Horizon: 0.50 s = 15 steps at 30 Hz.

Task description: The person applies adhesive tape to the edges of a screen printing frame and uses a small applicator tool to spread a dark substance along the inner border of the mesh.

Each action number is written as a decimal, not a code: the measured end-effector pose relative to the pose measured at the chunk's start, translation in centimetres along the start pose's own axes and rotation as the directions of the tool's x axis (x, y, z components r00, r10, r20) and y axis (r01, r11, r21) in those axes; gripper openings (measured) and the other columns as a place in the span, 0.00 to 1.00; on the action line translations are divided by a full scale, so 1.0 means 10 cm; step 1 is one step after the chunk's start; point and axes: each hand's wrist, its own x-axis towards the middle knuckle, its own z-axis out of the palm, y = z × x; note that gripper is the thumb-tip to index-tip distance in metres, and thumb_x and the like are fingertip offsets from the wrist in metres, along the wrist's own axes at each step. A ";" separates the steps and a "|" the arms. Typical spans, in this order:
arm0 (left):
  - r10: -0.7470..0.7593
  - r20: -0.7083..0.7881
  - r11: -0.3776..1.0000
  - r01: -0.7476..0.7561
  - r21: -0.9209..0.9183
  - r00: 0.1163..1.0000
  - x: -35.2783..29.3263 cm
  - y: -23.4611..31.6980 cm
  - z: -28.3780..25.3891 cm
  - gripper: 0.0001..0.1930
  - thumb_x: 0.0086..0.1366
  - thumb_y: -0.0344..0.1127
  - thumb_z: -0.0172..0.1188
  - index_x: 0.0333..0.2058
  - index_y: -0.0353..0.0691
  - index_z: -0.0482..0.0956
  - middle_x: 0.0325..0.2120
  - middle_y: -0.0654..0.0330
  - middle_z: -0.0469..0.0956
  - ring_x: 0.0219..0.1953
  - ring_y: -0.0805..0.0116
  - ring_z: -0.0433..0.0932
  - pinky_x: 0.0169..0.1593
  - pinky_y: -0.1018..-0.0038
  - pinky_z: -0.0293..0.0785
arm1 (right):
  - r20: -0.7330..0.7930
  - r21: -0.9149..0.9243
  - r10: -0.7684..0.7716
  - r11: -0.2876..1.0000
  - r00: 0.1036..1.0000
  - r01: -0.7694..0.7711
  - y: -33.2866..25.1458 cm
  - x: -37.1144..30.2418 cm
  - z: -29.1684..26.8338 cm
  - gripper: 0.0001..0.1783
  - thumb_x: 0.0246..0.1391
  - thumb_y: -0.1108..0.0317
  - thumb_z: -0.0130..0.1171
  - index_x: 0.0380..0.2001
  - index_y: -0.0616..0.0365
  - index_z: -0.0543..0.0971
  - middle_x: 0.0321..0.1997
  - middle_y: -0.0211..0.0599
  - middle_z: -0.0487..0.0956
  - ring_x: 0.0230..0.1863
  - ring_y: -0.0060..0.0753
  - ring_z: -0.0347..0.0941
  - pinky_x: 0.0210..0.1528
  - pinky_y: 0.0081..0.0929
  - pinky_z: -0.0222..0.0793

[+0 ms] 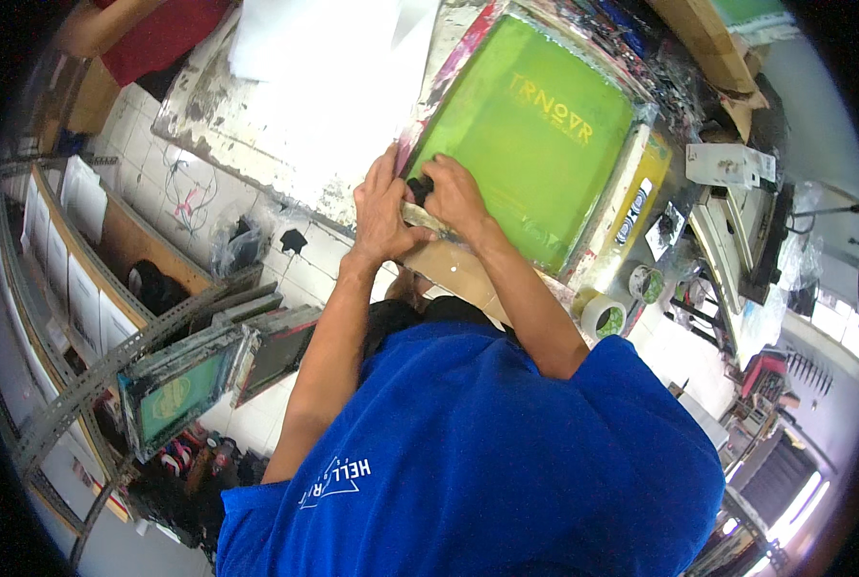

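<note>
A silk-screen frame with bright green mesh (535,135) and yellow lettering lies on the worktable in front of me. At its near left corner, my right hand (456,197) has its fingers closed on a small black bunched thing, which looks like a rag (418,188). My left hand (381,213) lies along the frame's left edge beside it, fingers stretched out and thumb apart, with nothing visible in it. A piece of brown cardboard (454,271) sits below the frame's near edge, close to my body.
White sheets (328,38) lie on the paint-stained tabletop (256,135) at the left. Tape rolls (601,315) stand at the frame's near right corner. Smaller screen frames (184,385) lean by a metal rack (93,375) on the left. Another person's arm (102,27) shows at upper left.
</note>
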 end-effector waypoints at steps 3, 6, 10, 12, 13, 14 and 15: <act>0.022 -0.011 1.000 -0.022 -0.003 1.000 0.01 0.01 -0.02 0.33 0.24 0.43 0.82 0.31 0.40 0.72 0.71 0.43 0.52 0.70 0.41 0.52 0.61 0.49 0.54 | 0.064 -0.190 0.143 0.973 0.988 -0.128 0.17 -0.48 -0.35 0.14 0.37 0.80 0.55 0.33 0.63 0.76 0.39 0.56 0.76 0.47 0.61 0.71 0.48 0.51 0.68; 0.039 -0.024 0.999 -0.039 -0.010 0.999 -0.01 0.00 -0.01 0.33 0.25 0.44 0.82 0.30 0.39 0.73 0.70 0.42 0.53 0.69 0.40 0.53 0.62 0.48 0.53 | 0.072 -0.440 0.306 0.864 0.949 -0.245 0.47 -1.05 -0.84 0.16 0.36 0.79 0.60 0.34 0.63 0.77 0.41 0.52 0.78 0.47 0.57 0.74 0.51 0.49 0.69; 0.076 -0.046 0.997 -0.076 -0.001 0.996 -0.02 0.00 0.01 0.33 0.25 0.45 0.82 0.31 0.39 0.74 0.70 0.41 0.53 0.69 0.39 0.54 0.63 0.47 0.52 | 0.153 -0.737 0.430 0.650 0.890 -0.187 0.68 -1.45 -1.25 0.17 0.36 0.74 0.66 0.36 0.59 0.78 0.40 0.45 0.79 0.47 0.48 0.75 0.47 0.46 0.70; 0.093 -0.048 0.996 -0.093 -0.007 0.995 -0.01 -0.03 0.00 0.34 0.26 0.46 0.82 0.32 0.39 0.74 0.70 0.40 0.54 0.69 0.38 0.54 0.64 0.46 0.52 | 0.211 -0.793 0.380 0.605 0.901 -0.069 0.73 -1.42 -1.29 0.16 0.38 0.73 0.65 0.36 0.58 0.80 0.39 0.44 0.81 0.46 0.45 0.77 0.44 0.43 0.72; 0.104 -0.049 0.995 -0.104 -0.004 0.993 0.00 -0.04 0.01 0.34 0.26 0.46 0.82 0.32 0.39 0.74 0.70 0.40 0.54 0.69 0.38 0.54 0.64 0.46 0.53 | 0.194 -0.798 0.418 0.593 0.888 -0.104 0.77 -1.38 -1.29 0.15 0.39 0.74 0.65 0.36 0.58 0.80 0.39 0.44 0.81 0.45 0.45 0.77 0.44 0.44 0.72; 0.115 -0.051 0.993 -0.115 -0.002 0.992 0.00 -0.04 0.03 0.34 0.26 0.46 0.82 0.32 0.39 0.74 0.69 0.40 0.54 0.69 0.38 0.54 0.63 0.46 0.53 | 0.178 -0.802 0.455 0.581 0.873 -0.140 0.82 -1.35 -1.29 0.15 0.39 0.75 0.64 0.35 0.59 0.80 0.40 0.45 0.81 0.45 0.45 0.77 0.43 0.45 0.72; 0.117 -0.055 0.993 -0.117 0.001 0.992 0.00 -0.04 0.03 0.34 0.26 0.46 0.82 0.33 0.39 0.74 0.69 0.40 0.54 0.69 0.38 0.54 0.63 0.46 0.53 | 0.170 -0.805 0.488 0.570 0.856 -0.165 0.86 -1.31 -1.28 0.14 0.40 0.75 0.63 0.35 0.59 0.80 0.40 0.45 0.80 0.44 0.46 0.77 0.43 0.45 0.72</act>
